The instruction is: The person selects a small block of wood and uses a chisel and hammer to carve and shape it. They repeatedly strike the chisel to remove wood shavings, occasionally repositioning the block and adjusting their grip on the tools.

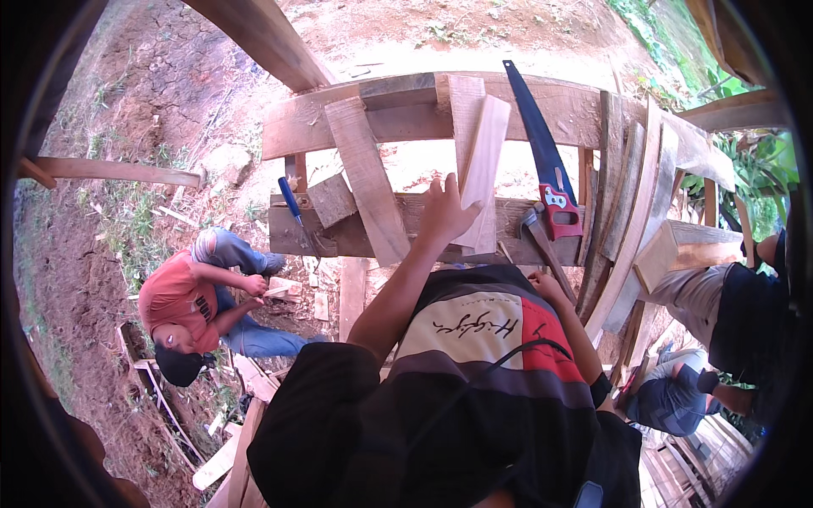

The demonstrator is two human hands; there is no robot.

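Left hand [445, 212] reaches out from the torso, near frame centre. Fingers spread wide, palm down on the near end of a pale board [484, 161]. The board lies lengthwise across two beams of a rough bench [406, 118], running toward 12 o'clock, and rests against a second, darker board [464, 102] at its 9 o'clock side.

Right hand [546, 286] sits low, close to the body, at 4 o'clock from the left hand. It is at the handle of a hammer [542, 241], whose head lies on the near beam; how tight the grip is cannot be told, fingers mostly hidden.

Saw [542, 152], blue blade and red handle, lies on the bench just at 3 o'clock of the pale board, tip pointing to 11 o'clock. A broad plank [366, 178] lies slantwise at 9 o'clock of the left hand. A small block [332, 200] sits beside it, and a blue-handled tool [290, 201] beyond that. Curved slats [631, 195] are stacked at the bench's 3 o'clock end.

A person in an orange shirt [178, 300] crouches on the dirt at 8 o'clock, hands on a wood scrap. Another person in dark clothes [728, 317] sits at 3 o'clock.
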